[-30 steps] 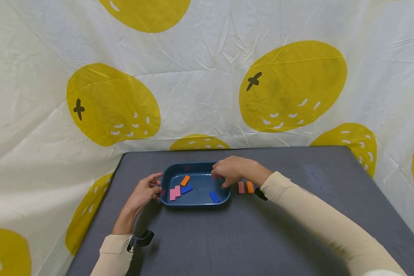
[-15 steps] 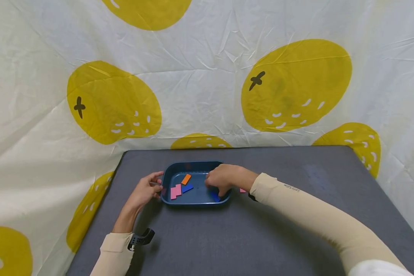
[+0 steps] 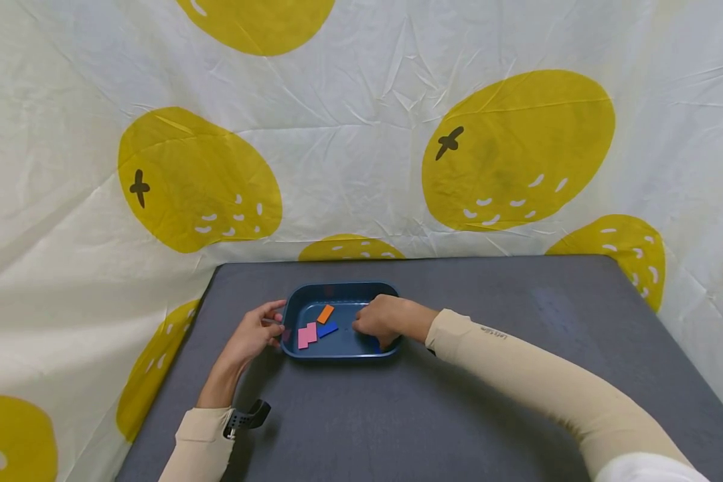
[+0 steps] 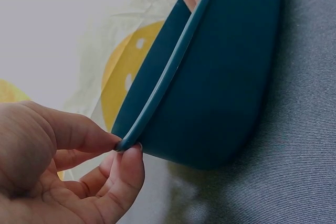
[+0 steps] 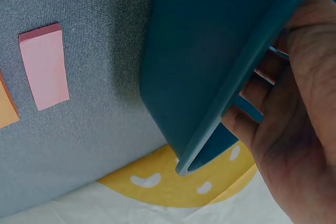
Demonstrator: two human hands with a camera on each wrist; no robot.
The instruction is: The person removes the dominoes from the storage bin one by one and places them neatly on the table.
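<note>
My left hand [image 3: 250, 343] pinches the left rim of a dark blue tray [image 3: 342, 356]; the left wrist view shows thumb and forefinger on the lip. Inside the tray's right end my right hand [image 3: 384, 318] reaches down over a blue block [image 3: 376, 345], which is mostly covered. Whether the fingertips grip that block is hidden by the hand and the tray wall. On the tray's left side lie two pink blocks [image 3: 307, 335], touching each other, another blue block [image 3: 327, 329] and an orange block [image 3: 325, 314], all flat.
Outside the tray, the right wrist view shows a pink block [image 5: 46, 69] and part of an orange block [image 5: 6, 103] on the grey table [image 3: 361, 415]. My right arm hides them in the head view. Behind the table hangs a white cloth [image 3: 349, 167] with yellow fruit shapes.
My right hand has come lower and slightly left inside the tray, over the right-hand blue block. The left hand stays on the rim. The blocks on the left have not moved.
</note>
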